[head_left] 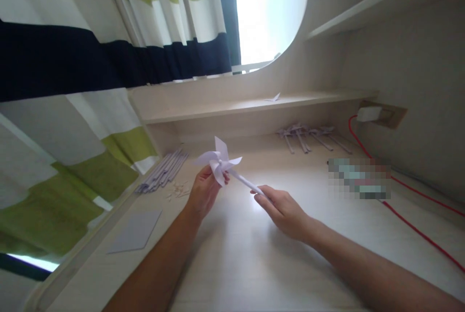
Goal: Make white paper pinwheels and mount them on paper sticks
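A white paper pinwheel (218, 159) on a rolled paper stick (247, 183) is held above the pale wooden desk (232, 254). My left hand (203, 193) pinches the pinwheel's head from below and behind. My right hand (283, 210) grips the lower end of the stick between thumb and fingers. Both forearms reach in from the bottom of the view.
Rolled paper sticks (163, 171) and small wooden bits (178, 190) lie at the left edge. A grey paper square (136, 232) lies nearer. Finished pinwheels (308, 135) rest at the back. A red cable (410, 220) runs from a white plug (368, 114). A striped curtain (90, 60) hangs at left.
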`<state>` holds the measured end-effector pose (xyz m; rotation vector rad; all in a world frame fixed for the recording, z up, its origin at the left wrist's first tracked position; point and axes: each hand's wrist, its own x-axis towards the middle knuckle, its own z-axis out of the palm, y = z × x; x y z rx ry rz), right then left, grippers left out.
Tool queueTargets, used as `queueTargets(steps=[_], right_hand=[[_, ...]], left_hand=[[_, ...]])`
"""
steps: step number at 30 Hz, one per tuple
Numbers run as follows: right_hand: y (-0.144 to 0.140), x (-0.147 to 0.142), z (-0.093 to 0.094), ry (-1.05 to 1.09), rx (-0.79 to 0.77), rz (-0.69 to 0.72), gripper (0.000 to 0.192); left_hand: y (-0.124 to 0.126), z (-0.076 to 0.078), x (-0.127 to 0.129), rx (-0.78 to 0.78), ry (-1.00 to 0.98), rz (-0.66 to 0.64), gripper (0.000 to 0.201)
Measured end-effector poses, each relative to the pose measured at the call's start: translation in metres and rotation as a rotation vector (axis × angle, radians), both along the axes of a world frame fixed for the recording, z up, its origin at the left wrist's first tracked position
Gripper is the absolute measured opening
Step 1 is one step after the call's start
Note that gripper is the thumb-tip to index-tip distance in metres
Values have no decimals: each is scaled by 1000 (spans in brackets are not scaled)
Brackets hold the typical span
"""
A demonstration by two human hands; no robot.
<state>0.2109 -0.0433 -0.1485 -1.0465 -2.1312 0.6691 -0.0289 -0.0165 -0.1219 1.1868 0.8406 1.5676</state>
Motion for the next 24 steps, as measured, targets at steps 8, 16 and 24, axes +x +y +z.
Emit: queueTargets(steps=[8,16,24], right_hand=[[25,13,-4,-101,13,-400,35],[65,43,-21,-152,-65,-682,30],[116,75,-21,-107,-181,-894,34]], left_hand=[[25,-47,3,-77,328,96,34],[28,-67,3,-8,516,129,32],[28,-69,1,4,608,159,34]])
